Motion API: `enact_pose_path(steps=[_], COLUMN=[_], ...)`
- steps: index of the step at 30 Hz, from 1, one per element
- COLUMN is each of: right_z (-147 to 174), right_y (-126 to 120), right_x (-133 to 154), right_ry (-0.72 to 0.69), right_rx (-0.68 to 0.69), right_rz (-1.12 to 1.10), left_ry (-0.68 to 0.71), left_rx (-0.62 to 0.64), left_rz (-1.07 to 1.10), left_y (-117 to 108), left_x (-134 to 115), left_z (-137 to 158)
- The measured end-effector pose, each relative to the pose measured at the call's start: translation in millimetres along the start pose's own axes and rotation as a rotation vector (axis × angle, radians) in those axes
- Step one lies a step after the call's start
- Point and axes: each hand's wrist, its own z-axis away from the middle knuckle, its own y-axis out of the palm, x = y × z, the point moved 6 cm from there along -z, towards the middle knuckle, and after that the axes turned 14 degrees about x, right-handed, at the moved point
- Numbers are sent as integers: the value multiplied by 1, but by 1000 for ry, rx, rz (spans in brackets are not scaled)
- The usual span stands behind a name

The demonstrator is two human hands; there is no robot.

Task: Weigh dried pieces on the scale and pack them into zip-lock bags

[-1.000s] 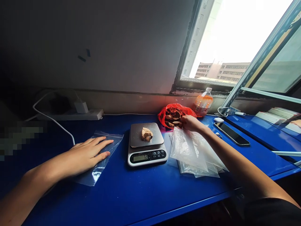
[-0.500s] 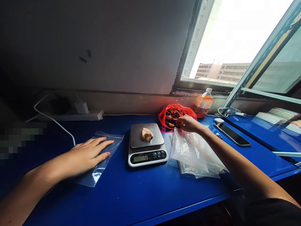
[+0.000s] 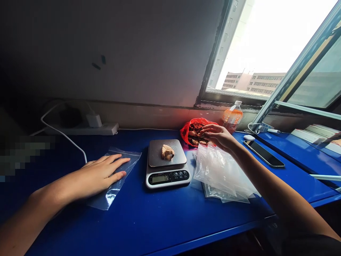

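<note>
My left hand (image 3: 103,174) lies flat with fingers spread on a clear zip bag (image 3: 114,193). In the middle stands a white digital scale (image 3: 167,177) with a metal plate, its small display lit. One pale, curled dried piece (image 3: 167,152) rests on that plate. Over the red plastic bag (image 3: 184,133), my right hand (image 3: 220,137) is open, fingers stretched toward the brown dried pieces (image 3: 195,132) inside; I see nothing held in it. Several clear zip bags (image 3: 221,177) lie in a loose pile beneath my right wrist.
A bottle of orange drink (image 3: 233,115) stands behind my right hand. Further right are a phone (image 3: 263,153), a white earphone case (image 3: 249,137) and some boxes (image 3: 314,133). At the back left, a power strip (image 3: 106,128) with a white cable (image 3: 64,133) lies along the wall.
My right hand has risen slightly from the red bag, and its fingers have straightened. My left hand and the piece on the scale stay put. The view has shifted a little.
</note>
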Motion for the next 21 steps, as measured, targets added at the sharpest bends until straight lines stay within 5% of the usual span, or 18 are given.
enact_pose_path(steps=[3,7,11,15,21], right_z=[5,-3,-16,-19,5], right_y=[42,92,119,118,72], right_x=[14,14,14,25,59], right_ry=[-33,-23,-157,-232,-348], right_rx=[74,177,220,172,-145], right_rz=[11,183,334,502,527], left_ry=[-13,3,3,-24,-20], left_rx=[137,134,129,168,195], left_rz=[26,22,33,18,-40], left_y=[7,6,10,12,9], left_x=[1,0,5,5,-4], left_z=[-3,-3,-5,-4,-1])
